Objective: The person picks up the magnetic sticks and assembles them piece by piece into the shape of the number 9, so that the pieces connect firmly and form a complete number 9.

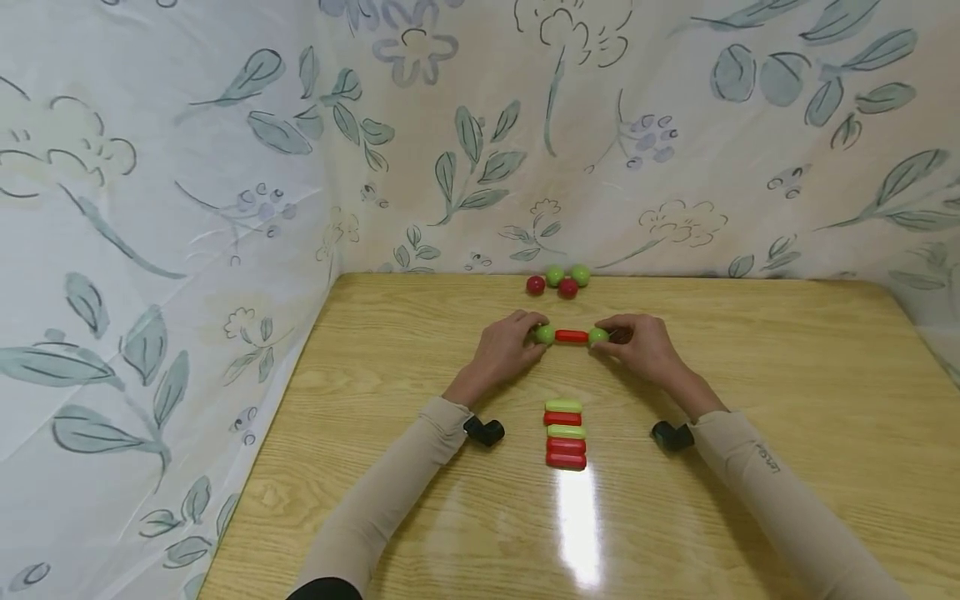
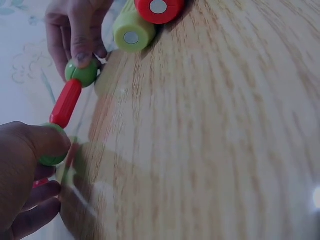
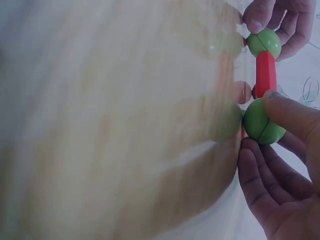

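Note:
A red rod [image 1: 572, 336] lies between two green balls, joined end to end with them. My left hand [image 1: 506, 346] pinches the left green ball [image 1: 545, 334] between thumb and fingers. On the other side, the right green ball [image 1: 597, 336] is pinched by my right hand [image 1: 648, 346]. The right wrist view shows the red rod [image 3: 266, 74] touching both balls, with the right thumb on top of the nearer green ball [image 3: 262, 122]. In the left wrist view the left thumb partly covers its green ball [image 2: 52, 145].
Behind the hands, two red balls [image 1: 567, 288] and two green balls [image 1: 554, 276] sit by the table's back edge. Nearer, red rods [image 1: 566, 460] and yellow-green rods [image 1: 563, 406] lie stacked in a column; rod ends show silver discs [image 2: 131, 38]. Patterned cloth [image 1: 480, 167] hangs behind the wooden table [image 1: 787, 358].

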Available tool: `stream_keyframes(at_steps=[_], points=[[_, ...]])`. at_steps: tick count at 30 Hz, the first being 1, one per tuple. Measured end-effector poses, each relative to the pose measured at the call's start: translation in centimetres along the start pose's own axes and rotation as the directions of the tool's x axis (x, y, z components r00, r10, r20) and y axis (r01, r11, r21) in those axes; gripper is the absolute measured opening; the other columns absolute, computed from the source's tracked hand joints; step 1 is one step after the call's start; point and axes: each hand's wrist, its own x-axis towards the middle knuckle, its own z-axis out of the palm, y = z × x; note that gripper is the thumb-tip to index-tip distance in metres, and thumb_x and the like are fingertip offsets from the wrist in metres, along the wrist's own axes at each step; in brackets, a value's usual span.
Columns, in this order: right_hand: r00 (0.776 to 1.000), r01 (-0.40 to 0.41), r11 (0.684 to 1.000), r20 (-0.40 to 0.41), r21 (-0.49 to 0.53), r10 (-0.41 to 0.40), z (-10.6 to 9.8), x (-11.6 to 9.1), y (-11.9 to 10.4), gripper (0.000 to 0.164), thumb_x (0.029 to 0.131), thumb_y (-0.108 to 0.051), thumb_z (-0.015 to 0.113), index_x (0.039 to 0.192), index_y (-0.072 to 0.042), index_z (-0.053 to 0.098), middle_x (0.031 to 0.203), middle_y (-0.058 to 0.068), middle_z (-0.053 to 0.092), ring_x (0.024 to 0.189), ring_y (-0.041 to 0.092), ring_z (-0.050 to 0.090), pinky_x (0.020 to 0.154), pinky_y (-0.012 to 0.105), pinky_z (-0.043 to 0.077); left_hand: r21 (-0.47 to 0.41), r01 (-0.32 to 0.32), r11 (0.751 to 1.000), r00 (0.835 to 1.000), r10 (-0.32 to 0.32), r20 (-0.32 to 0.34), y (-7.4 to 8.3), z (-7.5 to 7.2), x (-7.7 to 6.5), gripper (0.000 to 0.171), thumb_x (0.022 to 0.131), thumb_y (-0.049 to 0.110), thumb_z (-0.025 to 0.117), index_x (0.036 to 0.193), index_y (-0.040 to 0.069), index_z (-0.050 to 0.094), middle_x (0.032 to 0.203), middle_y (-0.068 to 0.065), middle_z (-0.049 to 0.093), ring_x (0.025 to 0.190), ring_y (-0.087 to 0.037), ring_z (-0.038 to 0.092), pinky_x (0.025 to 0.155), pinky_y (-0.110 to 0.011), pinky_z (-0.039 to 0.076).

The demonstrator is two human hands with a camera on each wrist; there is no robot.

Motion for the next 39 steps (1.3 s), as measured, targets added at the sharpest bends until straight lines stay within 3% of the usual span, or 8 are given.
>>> stream_keyframes(at_steps=[6,20,26,31,35,39], points=[[0.999,0.039,0.999,0.010,0.010,-0.039,-0.1,0.0,0.0,0.032,0.084,-0.010,0.082,0.113,0.003,0.072,0.103,0.017,0.072,0.086,0.030,0.070,0.071,0.038,0.058,0.005,0.012,1.000,1.000,-0.012,-0.009,0.0,0.1,-0.1,0.034,0.092,0.030,0.074,0.124,0.019,0.066,0.104,0.004,0.064,0.079,-0.007,0.055,0.065,-0.025,0.046],[0.999,0.048,0.999,0.011,0.004,-0.048,0.0,0.0,0.0,0.031,0.085,-0.008,0.081,0.114,0.000,0.073,0.105,0.018,0.072,0.086,0.029,0.071,0.073,0.044,0.058,0.005,0.040,0.999,0.999,-0.040,0.016,-0.1,0.4,-0.5,0.040,0.093,0.032,0.073,0.129,0.018,0.064,0.107,0.003,0.064,0.085,-0.008,0.056,0.068,-0.026,0.048],[0.998,0.058,0.998,0.016,0.011,-0.058,0.1,-0.1,0.2,0.031,0.085,-0.007,0.081,0.113,0.001,0.073,0.106,0.018,0.072,0.087,0.030,0.071,0.074,0.044,0.058,-0.048,0.076,0.996,0.996,-0.074,0.045,0.1,-0.2,-1.0,0.047,0.093,0.032,0.073,0.135,0.015,0.059,0.119,-0.001,0.063,0.103,-0.013,0.061,0.082,-0.030,0.051],[0.998,0.060,0.998,0.023,0.019,-0.061,0.3,-0.1,0.4,0.031,0.085,-0.007,0.081,0.114,0.001,0.073,0.107,0.018,0.072,0.087,0.030,0.071,0.074,0.042,0.058,-0.049,0.069,0.996,0.997,-0.067,0.040,0.8,-1.3,-2.2,0.039,0.092,0.031,0.074,0.125,0.013,0.065,0.119,-0.002,0.065,0.108,-0.015,0.061,0.086,-0.031,0.051],[0.998,0.055,0.998,0.016,0.018,-0.055,0.2,-0.1,0.3,0.031,0.085,-0.007,0.080,0.115,0.001,0.073,0.107,0.019,0.072,0.087,0.030,0.071,0.073,0.043,0.058,-0.074,0.003,0.997,0.993,0.006,0.116,2.2,-2.1,-3.4,0.032,0.092,0.032,0.074,0.116,0.012,0.071,0.112,-0.001,0.068,0.104,-0.016,0.063,0.085,-0.030,0.051],[0.999,0.047,0.999,0.017,0.022,-0.047,0.1,-0.1,0.1,0.032,0.086,-0.007,0.080,0.115,0.001,0.072,0.107,0.019,0.072,0.088,0.031,0.070,0.075,0.044,0.058,-0.102,-0.039,0.994,0.968,0.063,0.242,3.3,-2.2,-4.1,0.034,0.092,0.039,0.073,0.115,0.014,0.074,0.106,0.004,0.069,0.094,-0.009,0.064,0.081,-0.024,0.050]])
